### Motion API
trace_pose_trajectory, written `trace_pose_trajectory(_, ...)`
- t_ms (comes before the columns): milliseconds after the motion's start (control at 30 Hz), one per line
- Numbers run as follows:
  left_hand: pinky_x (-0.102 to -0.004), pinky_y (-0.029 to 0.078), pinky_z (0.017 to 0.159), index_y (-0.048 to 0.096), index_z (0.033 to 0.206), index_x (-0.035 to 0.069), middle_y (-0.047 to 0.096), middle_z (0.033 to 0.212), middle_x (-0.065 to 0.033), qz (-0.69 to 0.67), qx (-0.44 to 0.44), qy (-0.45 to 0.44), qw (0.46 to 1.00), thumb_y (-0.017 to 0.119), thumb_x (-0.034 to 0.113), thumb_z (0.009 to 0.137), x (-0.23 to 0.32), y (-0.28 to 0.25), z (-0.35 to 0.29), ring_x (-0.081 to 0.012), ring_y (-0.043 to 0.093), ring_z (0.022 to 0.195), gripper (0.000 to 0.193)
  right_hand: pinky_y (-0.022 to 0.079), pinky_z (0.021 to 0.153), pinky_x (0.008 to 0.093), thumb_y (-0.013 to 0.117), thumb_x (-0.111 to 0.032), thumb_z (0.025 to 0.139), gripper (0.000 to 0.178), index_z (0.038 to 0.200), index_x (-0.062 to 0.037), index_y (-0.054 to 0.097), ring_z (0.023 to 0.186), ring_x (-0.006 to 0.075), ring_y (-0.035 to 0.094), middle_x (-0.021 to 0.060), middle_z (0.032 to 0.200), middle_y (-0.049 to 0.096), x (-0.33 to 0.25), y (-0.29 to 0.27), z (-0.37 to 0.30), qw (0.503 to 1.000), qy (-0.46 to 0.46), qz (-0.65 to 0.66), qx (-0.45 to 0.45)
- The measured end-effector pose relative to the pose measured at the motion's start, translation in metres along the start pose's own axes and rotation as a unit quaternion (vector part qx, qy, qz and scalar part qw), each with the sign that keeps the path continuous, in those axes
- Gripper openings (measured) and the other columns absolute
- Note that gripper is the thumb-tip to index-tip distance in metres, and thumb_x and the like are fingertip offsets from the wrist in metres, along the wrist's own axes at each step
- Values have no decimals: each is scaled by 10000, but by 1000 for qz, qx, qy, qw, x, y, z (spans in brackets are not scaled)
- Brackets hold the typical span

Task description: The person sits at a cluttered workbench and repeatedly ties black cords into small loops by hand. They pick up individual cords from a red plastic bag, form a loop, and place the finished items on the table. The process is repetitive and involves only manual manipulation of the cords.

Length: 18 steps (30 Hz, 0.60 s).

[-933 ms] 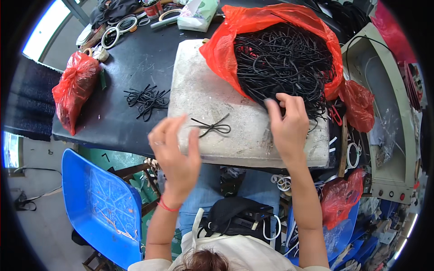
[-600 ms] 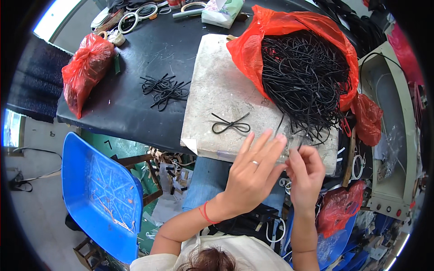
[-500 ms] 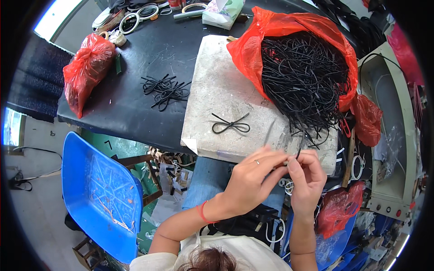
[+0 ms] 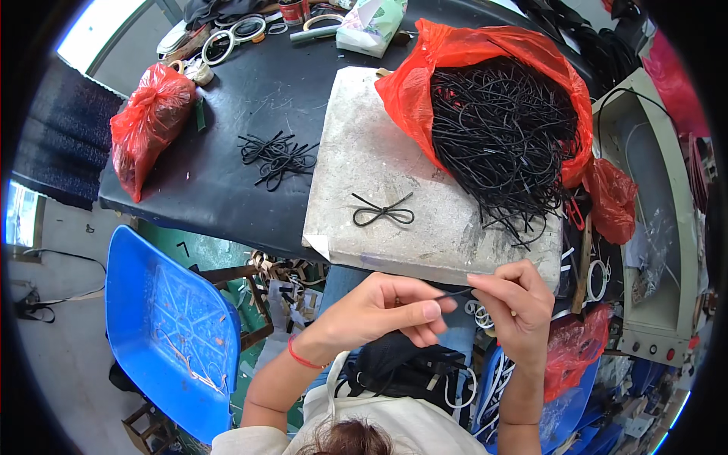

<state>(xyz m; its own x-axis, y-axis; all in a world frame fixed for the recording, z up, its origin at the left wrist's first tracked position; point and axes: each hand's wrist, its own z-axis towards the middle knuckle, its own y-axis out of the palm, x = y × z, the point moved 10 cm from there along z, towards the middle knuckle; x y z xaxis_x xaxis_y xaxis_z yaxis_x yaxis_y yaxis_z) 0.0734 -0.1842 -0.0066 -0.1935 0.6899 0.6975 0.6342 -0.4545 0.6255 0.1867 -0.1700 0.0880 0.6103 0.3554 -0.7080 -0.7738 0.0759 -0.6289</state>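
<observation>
A short length of thin black cord (image 4: 458,293) stretches sideways between my two hands, just off the near edge of the board. Its left end runs into the fingers of my left hand (image 4: 387,309), where thumb and forefinger close on it. My right hand (image 4: 520,305) pinches the other part between thumb and fingertips. On the pale board (image 4: 349,163) lies one black cord tied in a bow (image 4: 383,210). To its left, several more black bows (image 4: 277,158) sit in a small heap on the dark table. A tangled mass of black cords (image 4: 504,129) spills from an open red plastic bag (image 4: 413,72).
A knotted red bag (image 4: 154,114) stands at the table's left. Tape rolls (image 4: 218,47) and a tissue pack (image 4: 371,26) lie at the back. A blue plastic tub (image 4: 174,318) is on my left, a grey metal cabinet (image 4: 660,227) on my right.
My hands have moved apart, the left one leftward and slightly down. The cord, which stood up from my right fingers, now runs sideways between both hands. The view has shifted a little.
</observation>
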Motion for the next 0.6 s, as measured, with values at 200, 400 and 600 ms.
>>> trace_pose_trajectory(200,-223,495,660,561,1088,-32,629,870,-89,104,155,85,979,510,138,897,1,-31,-18,-98,592,733,260,376,484,223,681,35,693,243,909,-75,671,556,116,467,31,699,483,4,0,0,997,-10,-61,52)
trace_pose_trajectory(400,-218,498,632,568,1039,-50,605,881,-81,264,202,174,927,504,106,894,20,-24,-22,-110,587,732,222,370,470,209,677,33,707,181,869,-32,632,551,96,458,38,741,546,16,-6,1,982,51,-16,183)
trace_pose_trajectory(600,-196,470,538,581,1022,-26,598,885,-79,-3,225,158,962,506,108,894,2,-41,-11,-100,577,704,200,367,452,212,660,29,718,158,851,-27,596,545,105,472,55,755,564,8,23,3,983,41,4,180)
